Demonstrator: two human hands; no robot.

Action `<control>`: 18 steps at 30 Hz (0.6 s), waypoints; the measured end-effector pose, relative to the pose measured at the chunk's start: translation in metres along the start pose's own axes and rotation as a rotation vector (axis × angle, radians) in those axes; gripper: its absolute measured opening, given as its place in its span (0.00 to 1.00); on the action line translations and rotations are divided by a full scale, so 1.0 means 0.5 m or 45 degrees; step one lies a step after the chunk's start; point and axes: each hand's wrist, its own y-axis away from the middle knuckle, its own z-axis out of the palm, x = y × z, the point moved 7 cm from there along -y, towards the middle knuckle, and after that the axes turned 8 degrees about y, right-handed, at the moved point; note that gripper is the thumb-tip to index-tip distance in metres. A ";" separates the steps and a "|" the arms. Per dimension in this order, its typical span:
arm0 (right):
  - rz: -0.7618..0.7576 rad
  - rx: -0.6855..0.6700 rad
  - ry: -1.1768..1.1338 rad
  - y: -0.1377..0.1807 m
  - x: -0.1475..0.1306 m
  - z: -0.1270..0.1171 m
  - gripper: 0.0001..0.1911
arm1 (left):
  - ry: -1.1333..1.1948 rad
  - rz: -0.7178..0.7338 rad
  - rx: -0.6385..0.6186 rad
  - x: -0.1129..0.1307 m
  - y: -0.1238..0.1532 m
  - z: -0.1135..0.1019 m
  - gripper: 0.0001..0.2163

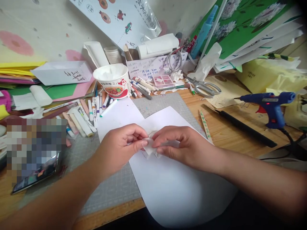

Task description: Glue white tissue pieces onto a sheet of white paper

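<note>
Both my hands meet over the middle of a large white paper sheet [172,185] that lies on a grey cutting mat [115,188]. My left hand [122,147] and my right hand [179,143] each pinch a small piece of white paper [150,147] between thumb and fingers. The small piece looks folded or crumpled, and its shape is partly hidden by my fingers. The sheet hangs over the table's front edge.
Markers [83,118] lie scattered left of the sheet, behind them a paper bowl [112,80]. Scissors [203,87] and a blue glue gun [271,105] sit at the right on the wooden desk. A phone [35,179] lies at the left. Paper stacks crowd the back.
</note>
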 end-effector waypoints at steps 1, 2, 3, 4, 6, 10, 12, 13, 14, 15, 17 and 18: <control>0.052 0.007 0.018 -0.002 0.004 0.003 0.04 | -0.031 0.018 -0.004 0.003 0.000 0.000 0.03; 0.103 0.010 0.053 -0.003 0.009 0.005 0.04 | -0.072 0.036 -0.007 0.005 -0.001 0.000 0.04; 0.141 0.001 0.088 -0.003 0.011 0.005 0.04 | -0.123 0.051 -0.009 0.007 -0.002 0.000 0.04; 0.157 -0.017 0.117 -0.002 0.011 0.004 0.04 | -0.180 0.067 -0.009 0.008 -0.003 -0.002 0.05; 0.119 -0.046 0.169 0.003 0.001 -0.008 0.05 | -0.301 0.106 -0.005 0.010 -0.006 -0.005 0.06; -0.062 0.141 0.392 0.042 -0.047 -0.101 0.09 | -0.449 0.146 -0.066 -0.001 -0.014 -0.001 0.07; -0.009 0.395 0.523 0.087 -0.055 -0.179 0.08 | -0.467 0.118 -0.060 -0.010 -0.017 -0.002 0.07; 0.111 0.543 0.581 0.117 -0.046 -0.223 0.08 | -0.467 0.106 -0.039 -0.013 -0.018 -0.004 0.07; 0.229 0.681 0.638 0.152 -0.033 -0.265 0.08 | -0.465 0.100 -0.018 -0.015 -0.018 -0.006 0.06; 0.341 0.815 0.685 0.190 -0.017 -0.303 0.09 | -0.458 0.108 -0.005 -0.014 -0.018 -0.008 0.06; 0.589 1.034 0.797 0.271 0.022 -0.366 0.14 | -0.423 0.162 0.003 -0.006 -0.015 -0.010 0.06; 0.744 1.082 0.889 0.309 0.045 -0.390 0.15 | -0.394 0.195 0.006 -0.002 -0.014 -0.012 0.07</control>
